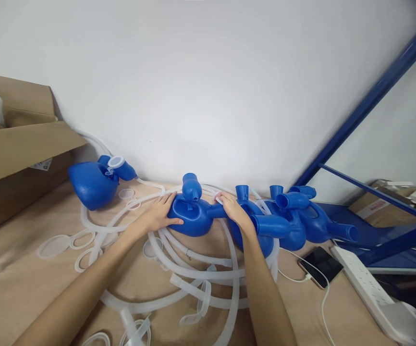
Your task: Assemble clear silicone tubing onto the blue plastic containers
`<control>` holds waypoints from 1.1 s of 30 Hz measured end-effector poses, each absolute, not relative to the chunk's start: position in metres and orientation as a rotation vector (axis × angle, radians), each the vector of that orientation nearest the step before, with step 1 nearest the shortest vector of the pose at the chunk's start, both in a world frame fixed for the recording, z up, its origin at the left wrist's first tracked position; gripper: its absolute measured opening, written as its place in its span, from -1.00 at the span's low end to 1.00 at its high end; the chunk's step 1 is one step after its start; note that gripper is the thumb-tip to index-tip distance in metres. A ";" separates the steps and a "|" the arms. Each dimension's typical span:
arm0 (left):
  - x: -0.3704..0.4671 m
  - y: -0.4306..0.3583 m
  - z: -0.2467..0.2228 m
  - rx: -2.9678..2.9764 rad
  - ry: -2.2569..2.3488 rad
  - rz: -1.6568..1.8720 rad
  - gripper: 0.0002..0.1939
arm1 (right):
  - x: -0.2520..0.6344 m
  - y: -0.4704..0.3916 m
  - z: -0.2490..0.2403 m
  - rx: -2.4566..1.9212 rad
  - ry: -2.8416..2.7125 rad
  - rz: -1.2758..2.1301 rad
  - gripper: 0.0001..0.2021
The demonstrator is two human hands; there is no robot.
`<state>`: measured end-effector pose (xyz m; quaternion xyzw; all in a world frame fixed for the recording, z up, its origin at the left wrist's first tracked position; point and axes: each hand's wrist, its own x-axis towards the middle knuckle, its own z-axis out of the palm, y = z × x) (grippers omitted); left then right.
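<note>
White rings lie nearest, toward the bench's near edge. An open cardboard box fills the far left corner; the left hand, grip spread apart, rests on the middle blue bottle near the far edge, with looped tubing crowding its front. Beside its neck is the right hand, grip unclear, then clustered blue bottles, a phone and, by the right edge, a power strip.
</note>
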<state>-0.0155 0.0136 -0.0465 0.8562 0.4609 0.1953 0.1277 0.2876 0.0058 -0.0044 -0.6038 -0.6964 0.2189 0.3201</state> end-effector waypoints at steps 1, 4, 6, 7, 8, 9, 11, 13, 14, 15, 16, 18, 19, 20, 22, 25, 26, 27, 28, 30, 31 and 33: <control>-0.015 0.013 -0.046 2.492 1.384 0.545 0.18 | 0.289 0.006 -0.005 -1.589 -1.825 0.586 -0.70; -0.013 0.010 -0.041 2.533 1.488 0.501 0.16 | 0.292 0.002 -0.004 -1.632 -1.774 0.596 -0.62; -0.012 0.008 -0.037 2.564 1.534 0.504 0.11 | 0.293 -0.002 -0.003 -1.659 -1.739 0.607 -0.60; -0.011 0.007 -0.035 2.577 1.546 0.510 0.08 | 0.293 -0.004 -0.003 -1.662 -1.731 0.616 -0.60; -0.010 0.007 -0.033 2.587 1.553 0.513 0.06 | 0.292 -0.005 -0.003 -1.655 -1.728 0.626 -0.60; -0.010 0.006 -0.032 2.596 1.562 0.509 0.04 | 0.291 -0.005 -0.004 -1.640 -1.728 0.636 -0.59; -0.010 0.004 -0.029 2.607 1.603 0.488 0.01 | 0.287 -0.005 -0.006 -1.607 -1.720 0.646 -0.58; -0.010 0.004 -0.028 2.613 1.654 0.479 -0.03 | 0.284 -0.004 -0.010 -1.581 -1.705 0.648 -0.54; -0.010 0.005 -0.028 2.613 1.671 0.489 -0.04 | 0.282 -0.003 -0.012 -1.569 -1.700 0.648 -0.53; -0.010 0.006 -0.029 2.614 1.672 0.508 -0.06 | 0.280 -0.002 -0.015 -1.555 -1.701 0.651 -0.52; -0.011 0.007 -0.030 2.616 1.655 0.538 -0.05 | 0.278 -0.002 -0.017 -1.537 -1.702 0.643 -0.51; -0.011 0.012 -0.035 2.613 1.571 0.619 -0.03 | 0.274 -0.001 -0.022 -1.481 -1.689 0.585 -0.46; -0.011 0.014 -0.038 2.606 1.522 0.661 -0.01 | 0.272 -0.001 -0.024 -1.450 -1.675 0.546 -0.43; -0.012 0.017 -0.040 2.598 1.479 0.695 0.01 | 0.270 -0.001 -0.026 -1.425 -1.656 0.508 -0.42; -0.012 0.021 -0.044 2.583 1.435 0.733 0.03 | 0.268 0.000 -0.027 -1.405 -1.628 0.467 -0.49; -0.013 0.025 -0.046 2.592 1.415 0.742 0.00 | 0.267 0.001 -0.027 -1.443 -1.638 0.490 -0.55; -0.013 0.025 -0.046 2.594 1.412 0.748 -0.02 | 0.267 0.001 -0.028 -1.451 -1.643 0.492 -0.56; -0.013 0.025 -0.045 2.592 1.412 0.756 -0.04 | 0.267 0.001 -0.028 -1.450 -1.642 0.486 -0.56; -0.013 0.024 -0.045 2.586 1.415 0.764 -0.04 | 0.267 0.001 -0.029 -1.441 -1.635 0.471 -0.56; -0.013 0.024 -0.044 2.569 1.437 0.773 -0.03 | 0.266 0.001 -0.031 -1.414 -1.615 0.428 -0.54; -0.012 0.024 -0.044 2.563 1.451 0.770 -0.02 | 0.265 0.002 -0.032 -1.403 -1.607 0.408 -0.53; -0.012 0.024 -0.044 2.563 1.464 0.757 0.00 | 0.265 0.002 -0.033 -1.405 -1.609 0.382 -0.49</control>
